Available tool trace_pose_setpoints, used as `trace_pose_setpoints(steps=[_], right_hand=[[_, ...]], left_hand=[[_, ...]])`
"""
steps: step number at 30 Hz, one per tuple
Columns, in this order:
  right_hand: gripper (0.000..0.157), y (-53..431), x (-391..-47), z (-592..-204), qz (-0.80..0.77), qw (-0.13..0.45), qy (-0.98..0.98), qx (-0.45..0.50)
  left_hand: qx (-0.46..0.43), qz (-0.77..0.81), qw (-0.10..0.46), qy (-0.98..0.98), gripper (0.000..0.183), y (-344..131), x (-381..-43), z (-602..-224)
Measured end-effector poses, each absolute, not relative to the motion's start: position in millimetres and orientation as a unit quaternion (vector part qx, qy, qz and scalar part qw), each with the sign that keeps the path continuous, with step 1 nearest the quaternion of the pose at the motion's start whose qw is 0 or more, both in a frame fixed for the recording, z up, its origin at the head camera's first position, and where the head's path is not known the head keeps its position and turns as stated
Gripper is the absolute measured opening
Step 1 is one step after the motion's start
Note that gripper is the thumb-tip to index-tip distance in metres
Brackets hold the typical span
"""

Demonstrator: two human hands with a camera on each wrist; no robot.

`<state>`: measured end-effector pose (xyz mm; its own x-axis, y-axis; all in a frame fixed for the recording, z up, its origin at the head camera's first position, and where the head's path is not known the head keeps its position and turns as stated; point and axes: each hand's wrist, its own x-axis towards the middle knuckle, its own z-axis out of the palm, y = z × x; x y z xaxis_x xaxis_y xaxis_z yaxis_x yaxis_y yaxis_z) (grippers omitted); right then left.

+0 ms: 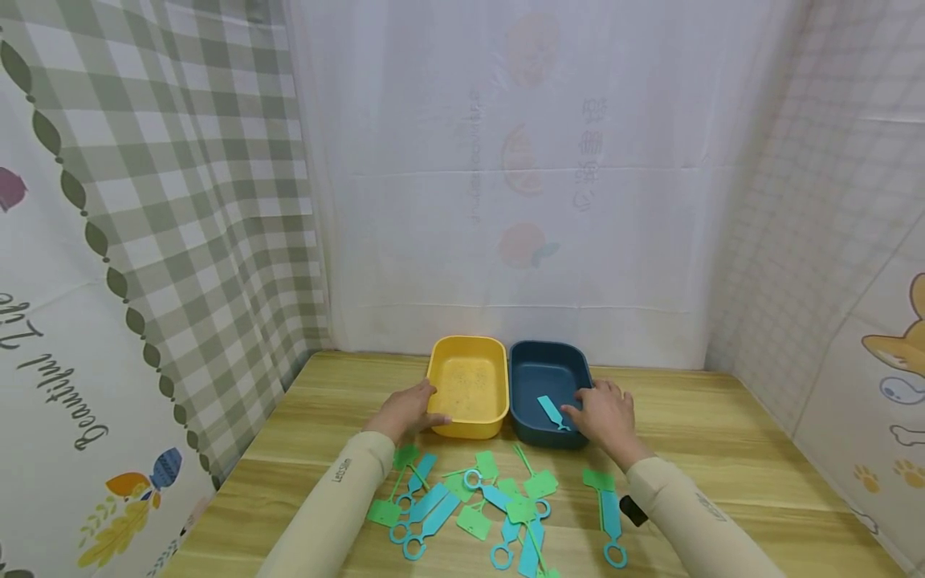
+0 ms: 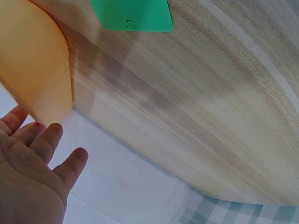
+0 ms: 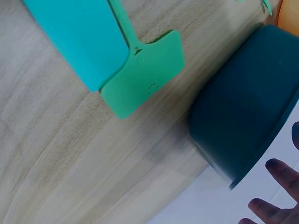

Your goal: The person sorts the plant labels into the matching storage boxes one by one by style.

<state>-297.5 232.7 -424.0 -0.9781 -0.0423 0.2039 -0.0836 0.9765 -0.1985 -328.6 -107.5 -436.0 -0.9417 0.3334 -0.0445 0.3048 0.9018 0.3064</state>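
My left hand (image 1: 410, 411) is at the left side of a yellow bin (image 1: 468, 429), fingers loosely spread with the tips right at its rim in the left wrist view. On the other side, my right hand (image 1: 605, 416) reaches over the right rim of a navy blue bin (image 1: 545, 437), its thumb extending over the inside. A light blue tag (image 1: 551, 409) lies in the navy bin, close to that thumb. In the right wrist view, spread fingers (image 3: 282, 175) show beside the navy bin's edge. Neither hand grips anything.
Several light blue tags with ring ends (image 1: 433, 514) and green tags with thin tails (image 1: 473, 522) lie scattered and overlapping in front of the bins. A green tag (image 1: 598, 480) and a blue tag (image 1: 611, 518) lie near the right forearm. Cloth curtains (image 1: 520, 241) surround the wooden table (image 1: 694, 449).
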Motion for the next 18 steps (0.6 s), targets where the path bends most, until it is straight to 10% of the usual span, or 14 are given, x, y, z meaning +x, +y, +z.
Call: trace_pose_setpoints(steps=[18], right_hand=[[0.039, 236.9, -276.1, -419.3, 0.085, 0.156, -0.979, 0.104]], left_hand=[[0.169, 0.153, 0.05, 0.972, 0.074, -108.6, -330.0, -437.0]])
